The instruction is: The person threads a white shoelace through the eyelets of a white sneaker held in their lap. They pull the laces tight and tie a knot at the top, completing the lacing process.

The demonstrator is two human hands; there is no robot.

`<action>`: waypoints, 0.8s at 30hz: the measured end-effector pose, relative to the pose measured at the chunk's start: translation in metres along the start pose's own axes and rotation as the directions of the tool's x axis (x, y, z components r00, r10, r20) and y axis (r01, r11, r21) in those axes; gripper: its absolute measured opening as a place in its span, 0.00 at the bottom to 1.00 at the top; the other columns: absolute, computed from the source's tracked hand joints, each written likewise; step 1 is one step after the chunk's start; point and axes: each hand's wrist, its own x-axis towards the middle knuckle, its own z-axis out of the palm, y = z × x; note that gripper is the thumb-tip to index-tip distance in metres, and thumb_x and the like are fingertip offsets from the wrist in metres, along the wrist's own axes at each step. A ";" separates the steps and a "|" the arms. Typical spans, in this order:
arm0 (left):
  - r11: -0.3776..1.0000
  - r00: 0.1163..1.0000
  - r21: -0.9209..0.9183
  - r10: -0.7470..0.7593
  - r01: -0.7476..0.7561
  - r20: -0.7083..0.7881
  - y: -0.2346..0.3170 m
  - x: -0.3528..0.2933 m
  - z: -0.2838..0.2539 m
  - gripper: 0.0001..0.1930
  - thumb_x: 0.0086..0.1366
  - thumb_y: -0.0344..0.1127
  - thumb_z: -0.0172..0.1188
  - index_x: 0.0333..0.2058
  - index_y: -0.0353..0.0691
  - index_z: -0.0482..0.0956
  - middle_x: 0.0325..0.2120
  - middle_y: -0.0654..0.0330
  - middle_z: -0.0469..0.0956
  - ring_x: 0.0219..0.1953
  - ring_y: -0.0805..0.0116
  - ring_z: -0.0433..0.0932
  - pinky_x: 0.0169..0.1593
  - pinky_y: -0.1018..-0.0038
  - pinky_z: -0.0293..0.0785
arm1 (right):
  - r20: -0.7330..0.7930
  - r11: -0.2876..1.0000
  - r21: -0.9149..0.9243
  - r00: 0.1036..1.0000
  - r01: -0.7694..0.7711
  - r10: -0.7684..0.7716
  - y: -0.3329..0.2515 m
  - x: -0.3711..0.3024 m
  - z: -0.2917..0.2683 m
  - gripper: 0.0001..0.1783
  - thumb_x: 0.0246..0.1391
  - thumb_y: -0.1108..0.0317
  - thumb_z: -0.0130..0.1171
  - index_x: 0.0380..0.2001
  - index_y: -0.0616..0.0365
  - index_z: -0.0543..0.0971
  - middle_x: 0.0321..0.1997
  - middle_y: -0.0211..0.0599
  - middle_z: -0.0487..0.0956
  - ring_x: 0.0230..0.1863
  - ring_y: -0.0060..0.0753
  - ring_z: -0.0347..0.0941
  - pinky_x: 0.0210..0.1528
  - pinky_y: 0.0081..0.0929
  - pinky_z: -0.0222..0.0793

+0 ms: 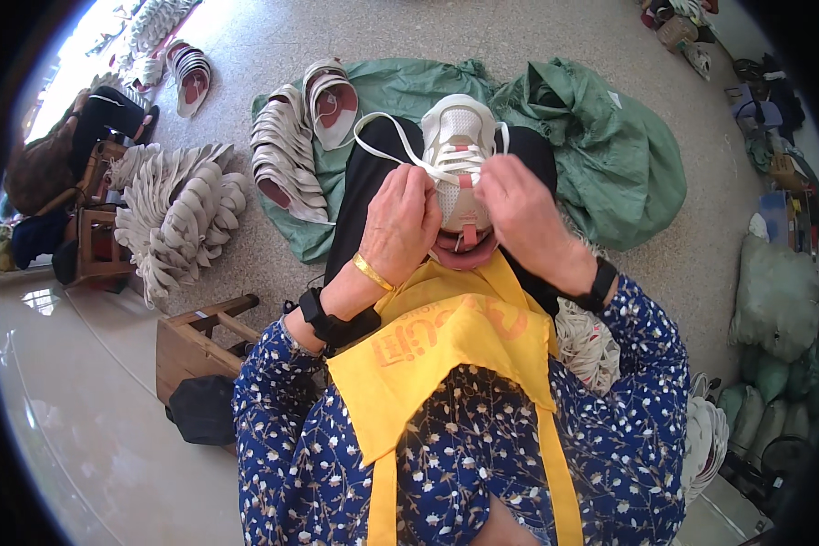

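On my lap lies a pale beige shoe upper point(458, 136), its toe pointing away from me and its pinkish lining at the heel toward me. A white shoelace point(394, 118) runs through its eyelets and loops out to the left over my dark trousers. My left hand point(400, 223) is closed at the left side of the lacing, fingertips pinched on the lace. Opposite it, my right hand point(525, 218) is closed in a pinch at the right eyelets, also on the lace; its fingertips are partly hidden. A yellow apron point(437, 346) lies under my wrists.
Nested shoe uppers point(287, 155) rest on a green sack point(364, 77) at the left; more pile on the floor point(182, 209). A bulky green sack point(601, 155) lies right. White laces point(584, 346) bundle beside my right thigh. A wooden stool point(191, 350) stands left. Another person sits at far left.
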 end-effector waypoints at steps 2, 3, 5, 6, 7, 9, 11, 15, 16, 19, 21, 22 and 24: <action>1.000 1.000 -0.008 -0.004 0.004 -0.005 -0.001 0.001 0.000 0.07 0.62 0.24 0.59 0.37 0.33 0.70 0.31 0.49 0.72 0.35 0.44 0.75 0.38 0.57 0.72 | 0.021 0.970 0.243 1.000 0.004 -0.009 -0.029 0.001 -0.012 0.13 0.49 0.72 0.64 0.36 0.64 0.73 0.37 0.44 0.72 0.42 0.43 0.74 0.44 0.37 0.75; 1.000 1.000 -0.018 -0.008 0.008 -0.005 -0.001 0.001 -0.001 0.07 0.62 0.24 0.59 0.37 0.33 0.70 0.31 0.49 0.72 0.35 0.44 0.75 0.38 0.57 0.72 | 0.032 0.933 0.360 0.999 -0.008 -0.004 -0.046 0.001 -0.018 0.12 0.52 0.72 0.64 0.36 0.64 0.72 0.37 0.45 0.72 0.39 0.45 0.75 0.42 0.38 0.75; 0.999 1.000 -0.036 -0.016 0.016 -0.005 -0.002 0.001 -0.003 0.07 0.62 0.24 0.59 0.37 0.32 0.70 0.31 0.49 0.72 0.34 0.45 0.75 0.38 0.57 0.72 | 0.046 0.889 0.454 0.998 -0.056 0.039 -0.052 0.003 -0.018 0.10 0.54 0.73 0.63 0.36 0.63 0.73 0.37 0.46 0.73 0.36 0.47 0.76 0.40 0.39 0.76; 0.998 1.000 -0.055 -0.026 0.026 -0.004 -0.002 0.001 -0.003 0.07 0.63 0.24 0.59 0.37 0.32 0.70 0.31 0.49 0.72 0.34 0.45 0.74 0.38 0.58 0.72 | 0.047 0.896 0.434 0.996 -0.090 0.078 -0.046 0.006 -0.015 0.10 0.54 0.73 0.62 0.37 0.63 0.73 0.37 0.46 0.73 0.35 0.48 0.76 0.39 0.39 0.76; 0.997 0.999 -0.072 -0.036 0.035 -0.004 -0.003 0.001 -0.003 0.06 0.63 0.23 0.59 0.37 0.32 0.70 0.31 0.49 0.72 0.34 0.45 0.74 0.38 0.58 0.72 | 0.046 0.902 0.414 0.992 -0.124 0.116 -0.039 0.009 -0.012 0.09 0.55 0.74 0.62 0.38 0.63 0.74 0.37 0.46 0.73 0.35 0.49 0.77 0.38 0.40 0.77; 0.995 0.999 -0.093 -0.047 0.047 -0.005 -0.004 0.001 -0.003 0.06 0.64 0.24 0.58 0.37 0.32 0.70 0.31 0.48 0.71 0.34 0.44 0.74 0.38 0.58 0.72 | 0.041 0.905 0.379 0.980 -0.193 0.192 -0.029 0.012 0.003 0.08 0.55 0.74 0.61 0.38 0.63 0.74 0.37 0.46 0.74 0.36 0.50 0.78 0.37 0.40 0.77; 0.994 0.998 -0.100 -0.055 0.055 -0.005 -0.004 0.001 -0.003 0.05 0.64 0.24 0.57 0.37 0.33 0.70 0.31 0.48 0.71 0.34 0.44 0.74 0.38 0.57 0.71 | 0.043 0.911 0.331 0.968 -0.247 0.247 -0.025 0.015 0.017 0.08 0.54 0.74 0.62 0.37 0.63 0.75 0.37 0.46 0.75 0.37 0.50 0.80 0.37 0.40 0.78; 0.996 0.999 -0.081 -0.025 0.022 -0.026 -0.006 0.000 0.000 0.05 0.64 0.24 0.56 0.37 0.33 0.70 0.31 0.48 0.71 0.35 0.44 0.73 0.39 0.57 0.71 | 0.065 0.952 0.178 0.968 -0.250 0.242 -0.023 0.020 0.033 0.08 0.53 0.72 0.62 0.36 0.61 0.75 0.36 0.44 0.75 0.34 0.49 0.80 0.33 0.39 0.78; 0.997 0.999 -0.075 -0.021 0.019 -0.025 -0.007 0.000 0.000 0.05 0.64 0.23 0.56 0.38 0.33 0.70 0.31 0.48 0.71 0.35 0.44 0.73 0.39 0.57 0.71 | 0.078 0.954 0.169 0.968 -0.247 0.237 -0.021 0.022 0.034 0.08 0.53 0.72 0.62 0.36 0.61 0.75 0.36 0.44 0.76 0.33 0.49 0.80 0.33 0.39 0.78; 0.998 0.999 -0.063 -0.008 0.005 -0.043 -0.004 0.001 0.000 0.05 0.64 0.23 0.56 0.37 0.33 0.70 0.31 0.48 0.71 0.34 0.45 0.73 0.38 0.58 0.71 | 0.075 0.965 0.151 0.976 -0.213 0.203 -0.020 0.023 0.030 0.07 0.53 0.71 0.61 0.34 0.60 0.75 0.35 0.42 0.76 0.31 0.48 0.81 0.32 0.40 0.77; 0.997 0.999 -0.075 -0.028 0.025 -0.043 -0.001 0.001 -0.002 0.05 0.64 0.23 0.56 0.37 0.33 0.69 0.30 0.48 0.70 0.33 0.46 0.73 0.37 0.58 0.71 | 0.060 0.965 0.185 0.982 -0.188 0.180 -0.018 0.022 0.026 0.07 0.53 0.72 0.62 0.33 0.61 0.75 0.33 0.41 0.76 0.29 0.46 0.80 0.30 0.39 0.76; 0.995 0.998 -0.091 -0.053 0.050 -0.033 0.000 0.002 -0.003 0.06 0.63 0.23 0.56 0.37 0.33 0.69 0.30 0.49 0.70 0.32 0.47 0.73 0.36 0.59 0.71 | 0.054 0.958 0.223 0.984 -0.179 0.171 -0.015 0.019 0.022 0.06 0.53 0.72 0.62 0.32 0.61 0.76 0.32 0.41 0.76 0.28 0.44 0.79 0.29 0.37 0.75; 0.988 0.996 -0.128 -0.087 0.083 -0.027 0.001 0.001 -0.005 0.06 0.63 0.23 0.57 0.37 0.34 0.69 0.29 0.50 0.70 0.31 0.50 0.73 0.35 0.60 0.71 | 0.111 0.902 0.370 0.975 -0.222 0.195 -0.015 0.014 -0.003 0.06 0.53 0.74 0.64 0.31 0.62 0.75 0.29 0.39 0.76 0.26 0.39 0.77 0.27 0.32 0.72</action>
